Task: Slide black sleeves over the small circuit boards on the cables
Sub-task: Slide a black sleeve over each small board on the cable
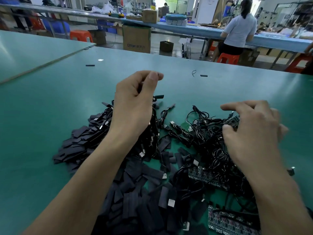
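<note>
Heaped on the table (50, 102): sleeves (135, 197) at left and near, cables (206, 133) with boards (203, 175) at right. Farther back, two stray sleeves (203, 75), well apart.

The tabletop (50, 107) is covered in plain teal green, and the heap of sleeves (135, 197) near its front edge is seen in flat matt black, the same black as the coiled cables (203, 133), whose plugs (171, 203) are tipped in silver. Small circuit boards (203, 175) among the cables are shown in black dotted with pale solder points, one green board (186, 124) lying between them. Beyond the far edge, stools (81, 35) are coloured orange-red, a carton (136, 39) brown.
</note>
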A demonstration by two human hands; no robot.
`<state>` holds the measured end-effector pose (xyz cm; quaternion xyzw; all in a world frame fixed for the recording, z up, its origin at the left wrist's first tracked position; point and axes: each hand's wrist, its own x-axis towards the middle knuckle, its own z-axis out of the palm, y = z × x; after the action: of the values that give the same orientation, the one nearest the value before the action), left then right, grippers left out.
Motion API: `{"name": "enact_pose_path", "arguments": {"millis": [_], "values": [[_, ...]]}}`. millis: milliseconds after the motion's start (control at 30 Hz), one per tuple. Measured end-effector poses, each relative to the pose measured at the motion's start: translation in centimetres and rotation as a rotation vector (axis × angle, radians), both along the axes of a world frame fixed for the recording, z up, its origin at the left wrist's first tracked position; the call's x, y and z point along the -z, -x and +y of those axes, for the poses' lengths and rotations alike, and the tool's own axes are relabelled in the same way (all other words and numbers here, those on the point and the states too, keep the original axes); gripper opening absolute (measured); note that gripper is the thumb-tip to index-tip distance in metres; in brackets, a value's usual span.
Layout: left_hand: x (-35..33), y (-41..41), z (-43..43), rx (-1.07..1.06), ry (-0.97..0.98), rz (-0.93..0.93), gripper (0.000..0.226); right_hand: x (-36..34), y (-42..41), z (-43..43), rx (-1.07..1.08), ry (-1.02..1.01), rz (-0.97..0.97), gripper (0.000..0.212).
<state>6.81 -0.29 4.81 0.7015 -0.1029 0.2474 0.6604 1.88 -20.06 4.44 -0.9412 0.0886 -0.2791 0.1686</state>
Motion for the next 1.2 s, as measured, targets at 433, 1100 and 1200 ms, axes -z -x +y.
{"name": "enact_pose_path", "arguments": {"millis": [433, 1100, 1200], "values": [[-0.3, -0.2, -0.1, 0.001, -0.093, 0.031, 0.029, 2.0, 0.5, 3.2, -0.35, 0.491, 0.474, 0.039], [-0.2, 0.1, 0.0, 0.023, -0.08, 0.056, 0.017, 4.2, -0.9, 2.2, -0.431, 0.149, 0.643, 0.05], [-0.4, 0.1, 0.1, 0.018, -0.079, 0.051, 0.018, 4.3, -0.7, 1.6, -0.322, 0.19, 0.671, 0.054]]}}
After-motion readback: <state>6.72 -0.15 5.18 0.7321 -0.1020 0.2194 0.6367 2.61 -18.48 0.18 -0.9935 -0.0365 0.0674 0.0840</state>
